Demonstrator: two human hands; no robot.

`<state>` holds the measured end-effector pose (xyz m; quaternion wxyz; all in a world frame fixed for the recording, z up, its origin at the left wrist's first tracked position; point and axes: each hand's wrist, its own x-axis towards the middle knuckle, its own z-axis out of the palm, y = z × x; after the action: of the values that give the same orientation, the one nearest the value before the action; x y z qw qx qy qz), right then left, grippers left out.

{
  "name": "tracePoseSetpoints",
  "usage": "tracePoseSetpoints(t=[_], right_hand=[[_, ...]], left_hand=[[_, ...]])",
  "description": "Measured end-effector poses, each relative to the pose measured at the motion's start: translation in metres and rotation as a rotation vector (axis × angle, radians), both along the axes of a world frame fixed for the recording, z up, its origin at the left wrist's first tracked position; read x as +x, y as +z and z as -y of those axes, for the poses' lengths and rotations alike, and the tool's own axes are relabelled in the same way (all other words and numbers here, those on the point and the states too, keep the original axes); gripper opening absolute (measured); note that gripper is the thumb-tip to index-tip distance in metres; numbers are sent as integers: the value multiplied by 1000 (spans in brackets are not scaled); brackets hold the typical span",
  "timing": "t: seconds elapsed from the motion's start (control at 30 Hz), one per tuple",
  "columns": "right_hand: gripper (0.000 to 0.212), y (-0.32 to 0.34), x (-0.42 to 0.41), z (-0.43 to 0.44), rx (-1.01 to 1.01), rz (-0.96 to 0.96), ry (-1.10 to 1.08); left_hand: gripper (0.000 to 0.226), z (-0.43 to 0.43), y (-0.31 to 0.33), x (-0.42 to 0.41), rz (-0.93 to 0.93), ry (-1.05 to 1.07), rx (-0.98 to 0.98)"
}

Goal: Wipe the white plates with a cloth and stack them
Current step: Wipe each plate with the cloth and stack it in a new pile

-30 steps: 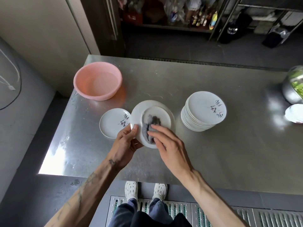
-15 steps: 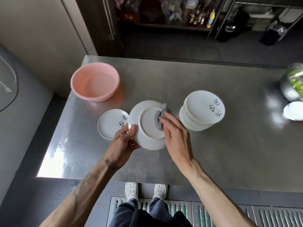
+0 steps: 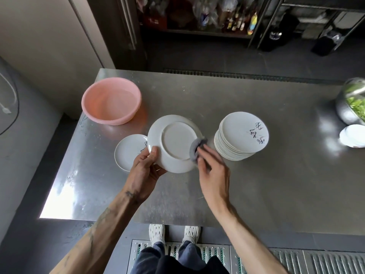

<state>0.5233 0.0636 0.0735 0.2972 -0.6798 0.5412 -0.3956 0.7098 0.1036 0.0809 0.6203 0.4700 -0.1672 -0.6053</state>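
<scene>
My left hand (image 3: 145,171) grips a white plate (image 3: 173,143) by its lower left rim, the underside facing me, tilted above the steel table (image 3: 276,175). My right hand (image 3: 212,171) pinches a grey cloth (image 3: 195,148) against the plate's right edge; the hand is blurred by motion. A single white plate with black writing (image 3: 129,151) lies on the table to the left, partly behind the held plate. A tall stack of white plates (image 3: 241,137) stands to the right.
A pink basin (image 3: 111,104) sits at the table's back left. At the far right edge stand a metal bowl of greens (image 3: 352,103) and a small white dish (image 3: 352,135). The table's front edge is near my feet.
The cloth slid from the middle of the plate's underside to its right rim and down. The plate has tilted a little more toward me.
</scene>
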Motion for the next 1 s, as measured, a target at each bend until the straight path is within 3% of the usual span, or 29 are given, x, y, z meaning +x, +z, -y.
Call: tracePoseSetpoints(t=[0.1,0.3,0.47,0.63,0.77,0.87,1.0], right_hand=[[33,-3,1,-10,-19,-36,22],[31,13,4,51,70,31,-51],[29,-4,17,-12,29,-50,-64],[30,-6,24,3,78,49,-189],[31,-2,48,-28,-29,-64,-64],[30,-5,52,-27,-110,-133,-8],[33,-9,43,-21,-75,-93,-98]], left_hand=[[42,2,-3,-1,2,13,17],[39,7,-2,-8,7,7,24],[36,15,-2,-16,35,61,22],[40,17,-5,-22,9,111,26],[33,21,-5,-32,-9,114,-2],[41,21,-7,-34,-23,127,24],[34,27,-7,-32,-15,181,48]])
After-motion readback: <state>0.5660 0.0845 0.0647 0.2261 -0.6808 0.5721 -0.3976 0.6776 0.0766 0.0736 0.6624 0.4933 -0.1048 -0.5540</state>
